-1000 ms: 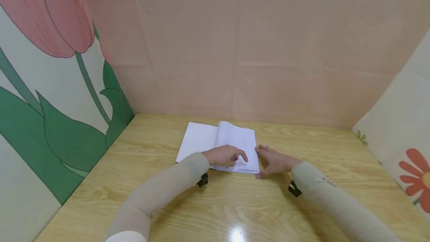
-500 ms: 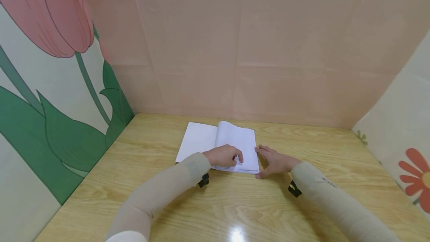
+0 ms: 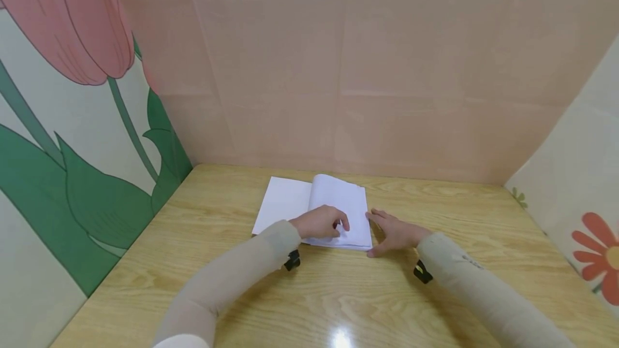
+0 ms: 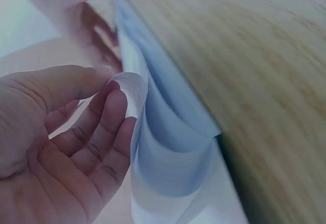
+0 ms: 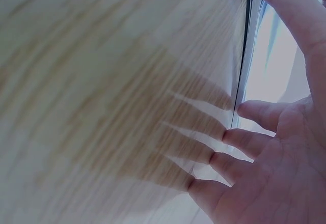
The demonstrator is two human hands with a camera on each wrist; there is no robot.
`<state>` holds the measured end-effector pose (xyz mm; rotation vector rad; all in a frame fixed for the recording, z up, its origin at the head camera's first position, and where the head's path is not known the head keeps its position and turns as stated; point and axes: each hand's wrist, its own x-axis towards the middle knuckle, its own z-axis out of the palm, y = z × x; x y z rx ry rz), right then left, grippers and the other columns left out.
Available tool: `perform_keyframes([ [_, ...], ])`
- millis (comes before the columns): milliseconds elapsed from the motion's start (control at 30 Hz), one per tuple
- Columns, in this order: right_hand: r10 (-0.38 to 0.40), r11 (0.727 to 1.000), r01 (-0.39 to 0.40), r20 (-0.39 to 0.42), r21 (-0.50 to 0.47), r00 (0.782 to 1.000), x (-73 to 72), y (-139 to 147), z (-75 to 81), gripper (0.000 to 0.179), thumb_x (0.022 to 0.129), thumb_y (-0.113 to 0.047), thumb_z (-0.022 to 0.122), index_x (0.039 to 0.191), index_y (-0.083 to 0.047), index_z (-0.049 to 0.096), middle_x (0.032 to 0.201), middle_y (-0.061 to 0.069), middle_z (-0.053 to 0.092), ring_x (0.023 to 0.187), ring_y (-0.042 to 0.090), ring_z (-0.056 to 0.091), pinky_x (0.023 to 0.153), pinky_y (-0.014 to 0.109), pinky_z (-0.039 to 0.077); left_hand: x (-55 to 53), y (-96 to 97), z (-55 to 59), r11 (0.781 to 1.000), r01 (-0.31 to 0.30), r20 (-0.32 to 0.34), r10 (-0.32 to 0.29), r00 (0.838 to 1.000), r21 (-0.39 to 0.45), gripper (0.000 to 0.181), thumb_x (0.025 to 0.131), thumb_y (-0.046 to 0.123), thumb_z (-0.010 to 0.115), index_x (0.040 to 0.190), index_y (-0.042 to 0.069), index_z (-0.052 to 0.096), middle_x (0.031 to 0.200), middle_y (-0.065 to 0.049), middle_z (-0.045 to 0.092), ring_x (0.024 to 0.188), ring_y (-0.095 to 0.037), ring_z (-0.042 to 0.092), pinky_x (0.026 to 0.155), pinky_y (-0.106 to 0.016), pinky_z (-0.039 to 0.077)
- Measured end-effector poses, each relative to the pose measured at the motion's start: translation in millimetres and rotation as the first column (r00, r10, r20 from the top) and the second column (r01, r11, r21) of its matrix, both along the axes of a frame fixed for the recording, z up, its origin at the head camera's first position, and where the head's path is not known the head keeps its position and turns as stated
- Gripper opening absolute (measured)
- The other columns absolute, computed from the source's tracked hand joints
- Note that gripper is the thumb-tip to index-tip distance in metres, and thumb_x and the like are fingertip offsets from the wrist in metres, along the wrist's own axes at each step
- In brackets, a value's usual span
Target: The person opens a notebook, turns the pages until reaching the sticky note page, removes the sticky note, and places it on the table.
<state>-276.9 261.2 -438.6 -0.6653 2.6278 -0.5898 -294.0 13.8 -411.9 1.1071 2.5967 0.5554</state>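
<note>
An open book (image 3: pixel 282 204) with white pages lies on the wooden table; its right-hand pages bulge up near the spine. My left hand (image 3: pixel 319 222) is over the right-hand side. In the left wrist view, its thumb and index finger pinch the curled edge of a page (image 4: pixel 133 92), while loose pages (image 4: pixel 175 132) bow apart beneath it. My right hand (image 3: pixel 397 233) rests at the book's right edge with fingers spread. The right wrist view shows its fingertips (image 5: pixel 248 108) on the table along that edge and the thumb near the corner.
The wooden table (image 3: pixel 358 294) extends around the book. A pink backdrop (image 3: pixel 338 69) rises behind it. Side walls carry a painted tulip (image 3: pixel 72 26) on the left and a red flower (image 3: pixel 602 254) on the right. Each wrist wears a black strap mount (image 3: pixel 292 260).
My left index finger has drawn back from its stretched position on the page and bent toward the thumb. The right hand has kept its place at the book's edge.
</note>
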Motion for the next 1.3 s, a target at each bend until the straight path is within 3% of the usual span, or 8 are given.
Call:
perform_keyframes([
  [300, -0.004, 1.0, 0.004, -0.005, 0.025, 1.0, -1.5, 0, -1.5, 0.113, 0.072, -0.053, 0.079, 0.152, 0.001, 0.019, 0.157, 0.029, 0.012, 0.143, 0.049, 0.013, 0.111, 0.066, 0.018, 7.4, -21.7, 30.2, 0.987, -0.062, -0.016, 0.065, 0.998, 0.151, 0.018, 0.089, 0.009, 0.067, 0.107, 0.013, 0.071, 0.085, 0.005, 0.062, 0.076, -0.008, 0.052, 0.069, -0.02, 0.044],
  [600, -0.009, 1.0, 0.009, 0.004, 0.011, 1.0, -1.8, 4, 0.1, 0.114, 0.073, -0.05, 0.08, 0.152, 0.002, 0.017, 0.158, 0.027, 0.011, 0.144, 0.048, 0.01, 0.112, 0.065, 0.016, 14.8, -53.4, 52.7, 0.932, -0.164, -0.011, 0.177, 0.984, 0.325, 0.018, 0.087, 0.006, 0.069, 0.102, 0.016, 0.07, 0.08, 0.001, 0.058, 0.071, -0.011, 0.05, 0.062, -0.021, 0.044],
  [933, -0.009, 1.0, 0.009, 0.01, -0.002, 1.0, 2.4, 3, 2.2, 0.112, 0.074, -0.047, 0.081, 0.152, 0.003, 0.017, 0.157, 0.029, 0.011, 0.143, 0.049, 0.012, 0.111, 0.064, 0.018, 22.6, -97.7, 54.3, 0.87, -0.284, 0.04, 0.294, 0.955, 0.403, 0.017, 0.085, 0.005, 0.068, 0.102, 0.009, 0.069, 0.083, -0.002, 0.06, 0.07, -0.011, 0.056, 0.065, -0.024, 0.048],
  [1167, -0.008, 1.0, 0.008, 0.006, 0.015, 1.0, 0.9, 3, 0.7, 0.113, 0.074, -0.05, 0.08, 0.152, 0.002, 0.017, 0.158, 0.027, 0.011, 0.144, 0.048, 0.011, 0.112, 0.064, 0.017, 25.8, -125.8, 46.9, 0.86, -0.348, 0.046, 0.358, 0.933, 0.374, 0.02, 0.085, 0.007, 0.07, 0.104, 0.006, 0.067, 0.082, -0.003, 0.056, 0.071, -0.015, 0.053, 0.064, -0.026, 0.046],
  [1300, -0.011, 1.0, 0.011, 0.008, 0.013, 1.0, 0.5, 3, 0.3, 0.113, 0.073, -0.05, 0.08, 0.152, 0.002, 0.017, 0.158, 0.027, 0.011, 0.144, 0.048, 0.011, 0.112, 0.064, 0.017, 25.4, -137.6, 37.4, 0.85, -0.39, 0.106, 0.378, 0.92, 0.355, 0.02, 0.085, 0.006, 0.07, 0.104, 0.005, 0.067, 0.081, -0.003, 0.053, 0.07, -0.015, 0.05, 0.063, -0.025, 0.047],
])
